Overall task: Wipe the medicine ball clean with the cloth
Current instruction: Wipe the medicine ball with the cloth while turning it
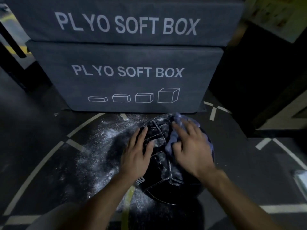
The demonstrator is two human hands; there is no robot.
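A black medicine ball (167, 170) is sitting on a dark rubber gym floor (41, 138), low and right of centre, just in front of a stack of two grey foam boxes. Both of the person's bare hands are resting on top of the ball.

The left hand (136, 153) is lying flat on the ball's upper left side, fingers straight and slightly spread, thumb pointing toward the middle, gripping nothing. The right hand (192, 146) is pressing down on a blue-grey cloth (172, 140) bunched over the ball's upper right side. Its fingers are reaching forward across the fabric, and the thumb is tucking into a fold of it. The cloth is showing past the fingertips at the ball's far edge and beside the thumb.

White powder (103, 143) is dusting the ball's stitched panels and is lying scattered over the floor to the ball's left, across painted white lines (44, 161).

The lower plyo box (126, 80) and the upper plyo box (126, 20) are each displaying the words "PLYO SOFT BOX" in white lettering.
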